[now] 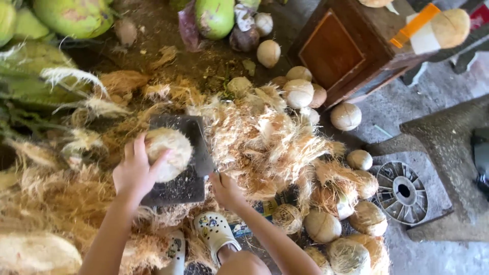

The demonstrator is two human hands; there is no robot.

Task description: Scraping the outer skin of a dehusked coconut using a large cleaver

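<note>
At the far left lie large green unhusked coconuts [71, 16] and a spread of pale, stringy husk fibre [61, 203] that covers the floor toward the near edge. Just right of that, the left hand [135, 173] reaches out with its fingers spread and curled over the near left side of a round, pale, fibre-covered husked coconut [170, 153]; the grip is wide, cupping the nut rather than wrapping it, with the thumb pointing up along its right flank. The coconut rests on a dark flat rectangular chopping block [181, 186], toward its far half, so the nut sits just beyond and to the right of the palm. Along the block's right edge stands a broad dark cleaver blade [204, 147], and the right hand [226, 191] is closed tightly round its handle at the blade's near end, just right of the block. Near the person's feet are white clog sandals with small decorations [216, 231]. Farther right a heap of tan husk shavings [270, 142] rises, with many trimmed, rounded coconuts [323, 224] scattered around it. Beyond those, at the far right, stands a brown wooden box [346, 48], and nearer lies a grey round slotted metal disc [402, 191] on a concrete slab.
</note>
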